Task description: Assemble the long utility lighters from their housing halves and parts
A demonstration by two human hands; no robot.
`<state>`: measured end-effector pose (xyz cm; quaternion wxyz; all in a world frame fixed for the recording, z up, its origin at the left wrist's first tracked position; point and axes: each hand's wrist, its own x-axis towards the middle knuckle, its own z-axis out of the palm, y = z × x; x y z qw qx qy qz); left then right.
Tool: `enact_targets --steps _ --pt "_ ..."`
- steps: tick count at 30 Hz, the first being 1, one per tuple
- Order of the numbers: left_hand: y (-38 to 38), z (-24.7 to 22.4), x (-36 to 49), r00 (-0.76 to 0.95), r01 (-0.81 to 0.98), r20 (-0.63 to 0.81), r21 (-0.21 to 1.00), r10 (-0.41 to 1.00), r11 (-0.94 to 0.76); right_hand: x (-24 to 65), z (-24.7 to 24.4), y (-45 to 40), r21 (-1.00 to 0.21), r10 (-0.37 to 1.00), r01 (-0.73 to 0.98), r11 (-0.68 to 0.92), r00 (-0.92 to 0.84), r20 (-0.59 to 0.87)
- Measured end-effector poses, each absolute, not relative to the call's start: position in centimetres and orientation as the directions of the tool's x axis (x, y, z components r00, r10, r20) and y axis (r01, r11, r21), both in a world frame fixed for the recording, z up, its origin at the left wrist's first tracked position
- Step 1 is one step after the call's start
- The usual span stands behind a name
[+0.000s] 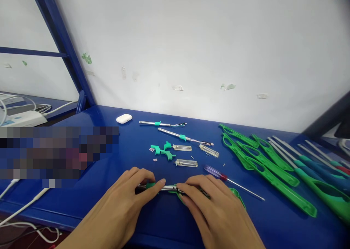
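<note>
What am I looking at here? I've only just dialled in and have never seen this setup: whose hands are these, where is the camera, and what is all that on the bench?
There is no machine here: a person works with two bare hands, and the single picture comes from a camera worn on their head, looking forward and down.

The left hand and the right hand both press on one part-built lighter, a metal tube with green plastic pieces, lying flat on the blue bench. Each grip is closed over one end of it.

Just behind lie loose green clips and clear fuel tubes. Further back are two metal rods with wires and a white earbud case. A purple-handled screwdriver lies beside the right hand. On the right is a row of green lighter shells. The pixelated patch at left is hidden.
</note>
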<state>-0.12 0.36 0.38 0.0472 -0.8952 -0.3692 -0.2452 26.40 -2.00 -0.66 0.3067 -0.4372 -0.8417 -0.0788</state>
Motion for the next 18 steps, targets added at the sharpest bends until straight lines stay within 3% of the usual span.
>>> enact_targets --steps 18 --pt "0.47 -0.31 0.10 0.622 0.664 0.462 0.117 0.632 -0.738 26.26 -0.53 -1.81 -0.162 0.701 0.803 0.573 -0.379 0.604"
